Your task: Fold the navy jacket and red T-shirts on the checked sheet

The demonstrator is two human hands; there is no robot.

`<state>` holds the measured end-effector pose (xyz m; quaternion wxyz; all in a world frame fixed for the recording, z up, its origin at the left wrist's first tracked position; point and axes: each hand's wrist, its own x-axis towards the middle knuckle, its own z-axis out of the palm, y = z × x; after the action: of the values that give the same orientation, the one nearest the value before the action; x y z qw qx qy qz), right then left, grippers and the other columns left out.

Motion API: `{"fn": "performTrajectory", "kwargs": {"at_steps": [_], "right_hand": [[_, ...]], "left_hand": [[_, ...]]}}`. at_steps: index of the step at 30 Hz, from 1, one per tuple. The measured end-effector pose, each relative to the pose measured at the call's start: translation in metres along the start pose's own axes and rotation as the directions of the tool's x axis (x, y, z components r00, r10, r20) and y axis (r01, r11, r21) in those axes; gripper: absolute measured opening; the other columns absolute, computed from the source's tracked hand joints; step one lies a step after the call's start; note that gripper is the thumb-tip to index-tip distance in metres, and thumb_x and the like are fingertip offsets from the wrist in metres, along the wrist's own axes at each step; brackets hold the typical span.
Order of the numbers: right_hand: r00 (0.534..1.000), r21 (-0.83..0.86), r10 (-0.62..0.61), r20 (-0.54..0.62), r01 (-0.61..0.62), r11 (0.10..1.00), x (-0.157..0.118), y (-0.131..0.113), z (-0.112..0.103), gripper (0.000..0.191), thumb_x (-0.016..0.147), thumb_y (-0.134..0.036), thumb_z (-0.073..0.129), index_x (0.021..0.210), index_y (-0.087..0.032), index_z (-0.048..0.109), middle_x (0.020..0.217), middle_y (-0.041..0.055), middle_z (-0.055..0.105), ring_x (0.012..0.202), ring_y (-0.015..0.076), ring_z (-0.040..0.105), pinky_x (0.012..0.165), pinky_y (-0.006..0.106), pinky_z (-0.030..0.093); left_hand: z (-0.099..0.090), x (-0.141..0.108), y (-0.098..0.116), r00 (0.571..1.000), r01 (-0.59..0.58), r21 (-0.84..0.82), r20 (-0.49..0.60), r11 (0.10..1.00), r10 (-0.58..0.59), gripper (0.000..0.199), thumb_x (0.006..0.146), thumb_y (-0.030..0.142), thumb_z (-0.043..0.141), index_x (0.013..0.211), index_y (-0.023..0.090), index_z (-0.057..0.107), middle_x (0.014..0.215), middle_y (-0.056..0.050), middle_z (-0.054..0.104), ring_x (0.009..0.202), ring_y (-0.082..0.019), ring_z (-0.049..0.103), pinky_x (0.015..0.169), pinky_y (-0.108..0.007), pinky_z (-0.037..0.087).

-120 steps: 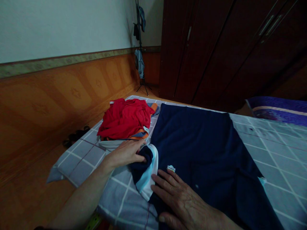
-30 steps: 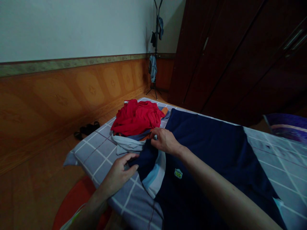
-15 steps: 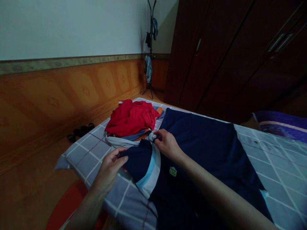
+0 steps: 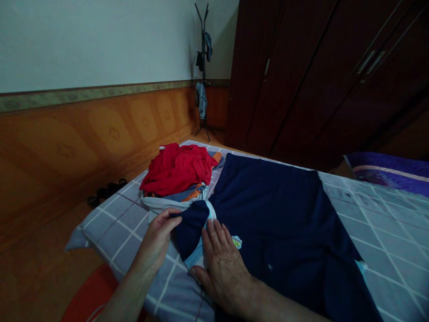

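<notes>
We have the navy shirt [image 4: 275, 201] spread out under and beyond our right hand [image 4: 224, 264], which presses flat with its fingers extended, across the pale band [image 4: 193, 258] of the sleeve [image 4: 191, 223]. Our left hand [image 4: 154, 241] pinches that sleeve's edge between thumb and fingers. Just right of our right fingertips we see a small badge [image 4: 237, 242]. Beyond our left hand a red garment [image 4: 181, 167] tops a heap of clothes, all on the checked bed [image 4: 117, 223]; well past both hands stands a coat rack [image 4: 203, 67].
</notes>
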<state>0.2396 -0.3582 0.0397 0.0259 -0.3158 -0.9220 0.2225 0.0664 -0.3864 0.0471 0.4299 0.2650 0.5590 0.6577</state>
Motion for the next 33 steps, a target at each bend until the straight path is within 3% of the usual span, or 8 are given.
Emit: {"fn": "performTrajectory", "kwargs": {"at_steps": [3, 5, 9, 12, 14, 18, 27, 33], "right_hand": [[0.999, 0.002, 0.007, 0.033, -0.007, 1.0, 0.001, -0.005, 0.0, 0.078, 0.089, -0.052, 0.043, 0.142, 0.002, 0.028, 0.15, 0.0246, 0.012, 0.139, 0.0367, 0.003, 0.114, 0.053, 0.011], [0.999, 0.008, 0.004, 0.049, -0.004, 1.0, -0.003, -0.007, 0.003, 0.074, 0.088, -0.05, 0.044, 0.142, -0.001, 0.031, 0.149, 0.0234, 0.021, 0.139, 0.0367, 0.011, 0.114, 0.052, 0.013], [0.99, 0.006, -0.085, 0.113, 0.085, 0.996, -0.021, -0.001, 0.006, 0.067, 0.078, -0.045, 0.06, 0.134, -0.009, 0.049, 0.137, 0.0208, 0.046, 0.13, 0.0386, 0.036, 0.109, 0.052, 0.027], [0.981, 0.02, -0.112, 0.158, 0.11, 0.994, -0.033, 0.014, -0.011, 0.045, 0.075, -0.033, 0.064, 0.117, -0.017, 0.064, 0.119, 0.014, 0.063, 0.112, 0.0319, 0.055, 0.096, 0.04, 0.045], [0.99, 0.049, -0.015, 0.14, 0.008, 0.999, -0.034, 0.025, -0.031, 0.026, 0.081, -0.027, 0.056, 0.102, -0.021, 0.069, 0.105, 0.0083, 0.068, 0.097, 0.0236, 0.063, 0.084, 0.03, 0.049], [0.965, 0.036, 0.252, -0.07, -0.25, 0.967, -0.01, 0.042, -0.059, 0.028, 0.088, -0.027, 0.045, 0.106, -0.018, 0.064, 0.1, 0.0084, 0.066, 0.094, 0.0208, 0.063, 0.08, 0.029, 0.047], [0.932, -0.11, 0.331, -0.152, -0.348, 0.931, 0.047, 0.052, -0.052, 0.028, 0.078, -0.03, 0.055, 0.101, -0.016, 0.061, 0.097, 0.0123, 0.068, 0.088, 0.027, 0.066, 0.07, 0.034, 0.046], [0.914, -0.054, 0.377, -0.154, -0.388, 0.92, 0.054, 0.064, -0.061, 0.018, 0.075, -0.021, 0.049, 0.082, -0.02, 0.066, 0.089, 0.0085, 0.07, 0.087, 0.025, 0.066, 0.066, 0.03, 0.042]], "left_hand": [[0.025, -0.01, 0.005, 0.972, -0.203, 0.269, 0.174, 0.941, 0.159, 0.01, 0.071, 0.023, 0.062, 0.08, 0.018, 0.064, 0.089, -0.004, 0.069, 0.09, -0.02, 0.064, 0.082, -0.03, 0.047], [0.042, -0.017, 0.004, 0.899, -0.381, 0.427, 0.377, 0.82, 0.221, 0.012, 0.073, 0.016, 0.055, 0.079, 0.019, 0.065, 0.098, -0.005, 0.069, 0.097, -0.02, 0.062, 0.089, -0.031, 0.045], [0.056, -0.024, -0.008, 0.775, -0.552, 0.563, 0.619, 0.616, 0.129, 0.024, 0.072, 0.007, 0.049, 0.083, 0.02, 0.066, 0.101, -0.005, 0.07, 0.097, -0.019, 0.062, 0.09, -0.03, 0.046], [0.052, -0.025, -0.015, 0.746, -0.574, 0.58, 0.662, 0.579, 0.077, 0.027, 0.075, 0.006, 0.048, 0.088, 0.02, 0.067, 0.102, -0.005, 0.07, 0.101, -0.018, 0.062, 0.093, -0.029, 0.046], [0.048, -0.027, -0.018, 0.727, -0.597, 0.578, 0.683, 0.557, 0.072, 0.029, 0.076, 0.006, 0.048, 0.093, 0.021, 0.067, 0.106, -0.005, 0.069, 0.106, -0.018, 0.06, 0.097, -0.03, 0.044], [0.048, -0.037, -0.019, 0.665, -0.678, 0.564, 0.744, 0.47, 0.066, 0.037, 0.076, 0.003, 0.049, 0.101, 0.023, 0.069, 0.111, -0.004, 0.067, 0.113, -0.018, 0.057, 0.102, -0.031, 0.042], [0.006, -0.039, -0.032, 0.57, -0.806, 0.592, 0.782, -0.017, 0.253, 0.059, 0.072, 0.006, 0.053, 0.129, 0.024, 0.051, 0.129, -0.007, 0.058, 0.117, -0.024, 0.055, 0.095, -0.037, 0.051], [-0.009, -0.037, -0.038, 0.572, -0.763, 0.641, 0.733, -0.091, 0.367, 0.051, 0.072, 0.009, 0.057, 0.121, 0.022, 0.054, 0.117, -0.008, 0.062, 0.103, -0.021, 0.063, 0.085, -0.029, 0.056]]}}
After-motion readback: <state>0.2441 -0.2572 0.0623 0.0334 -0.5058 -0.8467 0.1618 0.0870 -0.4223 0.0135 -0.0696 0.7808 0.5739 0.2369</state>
